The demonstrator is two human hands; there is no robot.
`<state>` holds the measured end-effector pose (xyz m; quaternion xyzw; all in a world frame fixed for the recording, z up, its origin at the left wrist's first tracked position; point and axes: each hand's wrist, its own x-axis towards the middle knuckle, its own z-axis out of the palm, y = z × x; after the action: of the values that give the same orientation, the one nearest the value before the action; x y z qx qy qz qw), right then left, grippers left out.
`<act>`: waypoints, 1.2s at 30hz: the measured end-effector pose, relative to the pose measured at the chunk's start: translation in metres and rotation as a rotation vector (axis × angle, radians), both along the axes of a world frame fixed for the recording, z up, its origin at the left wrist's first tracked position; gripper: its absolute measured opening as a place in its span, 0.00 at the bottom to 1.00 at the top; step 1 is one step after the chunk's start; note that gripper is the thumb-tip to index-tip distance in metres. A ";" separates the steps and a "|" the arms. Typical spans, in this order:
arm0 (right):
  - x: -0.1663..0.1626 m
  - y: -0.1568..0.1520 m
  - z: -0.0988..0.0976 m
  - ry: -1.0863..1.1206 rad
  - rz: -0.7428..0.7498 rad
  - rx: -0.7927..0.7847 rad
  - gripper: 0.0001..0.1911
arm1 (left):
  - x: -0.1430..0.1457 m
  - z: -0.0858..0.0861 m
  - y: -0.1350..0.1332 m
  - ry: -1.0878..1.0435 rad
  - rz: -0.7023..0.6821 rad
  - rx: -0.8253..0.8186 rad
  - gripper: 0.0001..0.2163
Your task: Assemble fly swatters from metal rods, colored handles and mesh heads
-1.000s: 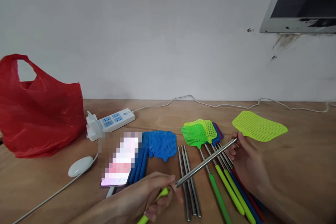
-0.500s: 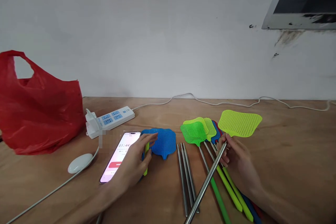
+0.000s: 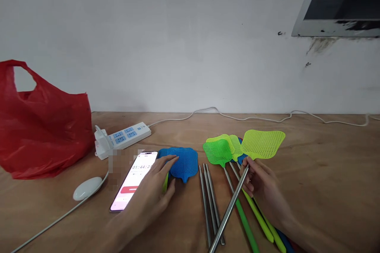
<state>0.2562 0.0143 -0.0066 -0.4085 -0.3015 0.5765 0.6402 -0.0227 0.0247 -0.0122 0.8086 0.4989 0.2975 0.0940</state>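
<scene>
My right hand (image 3: 263, 185) grips a yellow-green fly swatter (image 3: 263, 144) just below its mesh head. Its bare metal rod (image 3: 230, 211) slants down toward me, across the loose rods. My left hand (image 3: 154, 193) is over the table beside the phone, fingers stretched and thumb apart, close to the stacked blue swatter heads (image 3: 184, 164). A bit of yellow-green plastic (image 3: 165, 184) shows between its thumb and fingers, mostly hidden. Several loose metal rods (image 3: 211, 201) lie between my hands. Under my right hand lie several swatters with handles, including a green swatter (image 3: 218, 152).
A phone (image 3: 130, 187) showing a running timer lies left of my left hand. Behind it are a white power strip (image 3: 129, 136), a white mouse-shaped object (image 3: 87, 188) with a cable, and a red plastic bag (image 3: 50, 130). A thin white cord (image 3: 243, 118) runs along the wall.
My right hand has brought the yellow-green swatter slightly left and lower. My left hand has come down over the yellow-green piece, now more hidden. The camera view has shifted slightly.
</scene>
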 end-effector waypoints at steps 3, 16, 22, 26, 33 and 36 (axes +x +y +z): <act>0.000 -0.002 0.002 -0.013 0.046 0.007 0.18 | 0.011 0.018 -0.015 -0.101 -0.130 -0.155 0.15; 0.000 0.001 0.005 0.006 0.109 -0.074 0.27 | 0.022 0.021 -0.029 -0.167 -0.329 -0.802 0.23; -0.001 0.003 -0.001 -0.077 0.002 -0.012 0.22 | 0.020 0.019 -0.030 -0.134 -0.297 -0.763 0.22; -0.004 -0.005 -0.003 -0.187 0.124 0.048 0.22 | 0.020 0.016 -0.034 -0.130 -0.288 -0.786 0.22; -0.010 -0.020 -0.015 -0.326 0.366 0.066 0.23 | 0.030 0.015 -0.041 -0.345 -0.355 -0.951 0.23; -0.010 -0.016 -0.015 -0.298 0.354 0.053 0.20 | 0.033 0.016 -0.040 -0.515 -0.359 -1.143 0.24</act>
<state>0.2458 -0.0016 -0.0215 -0.4128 -0.4747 0.6049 0.4882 0.0103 -0.0152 0.0043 0.6049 0.3970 0.1493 0.6739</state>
